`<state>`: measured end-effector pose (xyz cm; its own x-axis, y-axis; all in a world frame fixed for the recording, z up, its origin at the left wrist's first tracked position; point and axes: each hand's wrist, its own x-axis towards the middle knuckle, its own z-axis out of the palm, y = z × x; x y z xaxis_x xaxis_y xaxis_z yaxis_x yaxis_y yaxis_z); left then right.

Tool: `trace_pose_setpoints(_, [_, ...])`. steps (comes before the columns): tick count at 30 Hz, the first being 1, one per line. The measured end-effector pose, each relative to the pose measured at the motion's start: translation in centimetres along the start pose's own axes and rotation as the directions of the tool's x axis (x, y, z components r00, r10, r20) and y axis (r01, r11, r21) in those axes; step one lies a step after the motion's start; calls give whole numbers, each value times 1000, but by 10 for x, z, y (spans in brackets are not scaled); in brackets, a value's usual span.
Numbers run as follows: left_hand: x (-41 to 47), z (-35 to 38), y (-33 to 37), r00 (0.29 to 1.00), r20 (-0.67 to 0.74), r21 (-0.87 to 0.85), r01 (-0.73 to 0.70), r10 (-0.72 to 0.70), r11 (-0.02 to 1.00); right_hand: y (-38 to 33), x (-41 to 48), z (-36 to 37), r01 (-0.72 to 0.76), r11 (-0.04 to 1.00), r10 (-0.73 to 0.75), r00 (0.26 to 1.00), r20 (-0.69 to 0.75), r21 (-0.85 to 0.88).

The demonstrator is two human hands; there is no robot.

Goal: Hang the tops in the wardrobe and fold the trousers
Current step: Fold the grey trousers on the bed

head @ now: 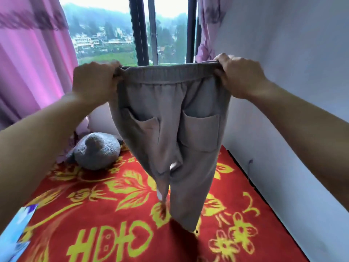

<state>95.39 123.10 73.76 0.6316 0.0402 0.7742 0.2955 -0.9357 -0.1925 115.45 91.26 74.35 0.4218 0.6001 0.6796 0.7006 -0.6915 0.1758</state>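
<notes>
A pair of grey-brown trousers (170,118) with an elastic waistband and two patch pockets hangs in the air in front of me, above the bed. My left hand (94,80) grips the left end of the waistband. My right hand (239,74) grips the right end, so the waistband is stretched flat between them. The legs dangle down, the left one twisted and narrow, the right one hanging straight with its hem just above the red blanket (113,214). No tops and no wardrobe are in view.
The red blanket with yellow flowers covers the bed below. A grey plush toy (98,150) lies at the bed's far left. Pink curtains (32,72) hang left, a window (143,31) is ahead, and a white wall (292,91) runs along the right. A light blue item (15,235) sits bottom left.
</notes>
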Motion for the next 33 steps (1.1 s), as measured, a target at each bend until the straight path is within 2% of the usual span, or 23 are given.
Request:
trace_pose_setpoints(5, [19, -24, -3, 999, 42, -32, 2, 0, 999, 6, 14, -25, -8, 1000, 6, 998, 63, 24])
trace_pose_setpoints(11, [51, -52, -16, 996, 73, -162, 66, -55, 985, 15, 42, -62, -8, 981, -7, 997, 78, 193])
trace_pose_setpoints(14, [59, -50, -21, 991, 105, -153, 97, -82, 983, 17, 48, -66, -17, 972, -13, 992, 128, 233])
trace_pose_setpoints(17, [53, -34, -22, 977, 200, -140, 102, -73, 985, 15, 46, -54, -59, 965, -5, 970, 241, 256])
trace_pose_setpoints(22, [33, 13, -17, 881, 471, -44, 81, -51, 996, 7, 33, -8, -128, 967, -6, 854, 520, 222])
trace_pose_setpoints(24, [23, 34, -16, 837, 547, -34, 57, -30, 998, 3, 27, 13, -153, 965, -2, 808, 589, 213])
trace_pose_setpoints(26, [15, 56, -15, 805, 592, -38, 60, -26, 997, 1, 24, 35, -160, 970, 8, 777, 630, 185])
trace_pose_setpoints(30, [0, 109, -14, 721, 691, -94, 159, -50, 983, -6, 22, 85, -153, 984, 44, 692, 720, 87])
trace_pose_setpoints(32, [-7, 140, -16, 686, 726, -137, 214, -49, 967, -11, 24, 114, -204, 976, 88, 687, 721, 75])
trace_pose_setpoints(33, [-8, 153, -18, 687, 724, -159, 257, -64, 953, -14, 26, 128, -246, 965, 114, 707, 697, 91])
